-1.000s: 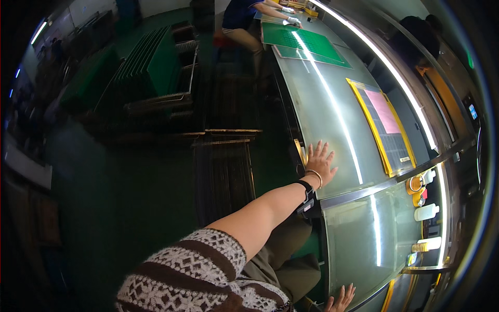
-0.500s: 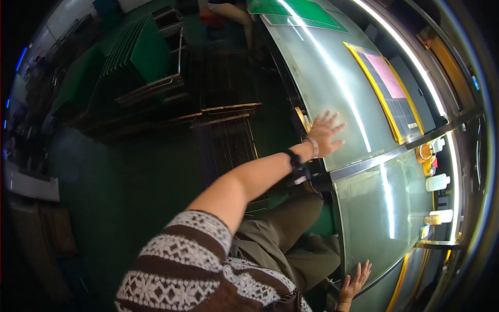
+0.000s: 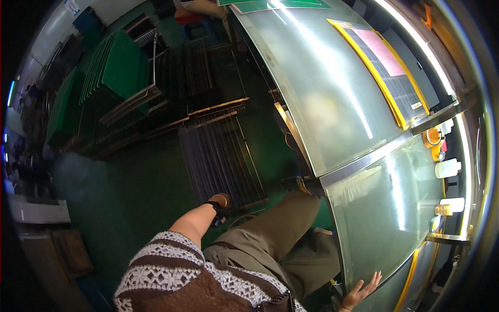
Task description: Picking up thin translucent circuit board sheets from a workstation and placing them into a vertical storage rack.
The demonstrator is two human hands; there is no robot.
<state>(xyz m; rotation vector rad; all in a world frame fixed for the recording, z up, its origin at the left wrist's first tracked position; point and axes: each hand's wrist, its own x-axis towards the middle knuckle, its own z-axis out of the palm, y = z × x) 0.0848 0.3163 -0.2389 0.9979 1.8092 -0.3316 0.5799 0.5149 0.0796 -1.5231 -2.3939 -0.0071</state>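
My left arm reaches down to the low rack of thin dark panels (image 3: 221, 161) standing near the floor. My left hand (image 3: 222, 199) is at the near end of that rack, a dark band on its wrist. Its fingers are foreshortened and lost against the dark panels, so I cannot make out whether they touch or grip one. My right hand (image 3: 361, 294) rests at the near edge of the glass-topped table (image 3: 358, 234), fingers stretched out, with nothing in it.
Racks of green panels (image 3: 125, 67) stand at the far left. On the table lie a yellow-edged sheet with a pink patch (image 3: 374, 52) and green boards (image 3: 280, 5). White bottles (image 3: 448, 168) and tape rolls (image 3: 432, 137) line its right side. A person sits at the far end.
My left hand has left the glass tabletop and swung down and left to the dark panel rack. My right hand stays at the table edge. The view has shifted slightly.
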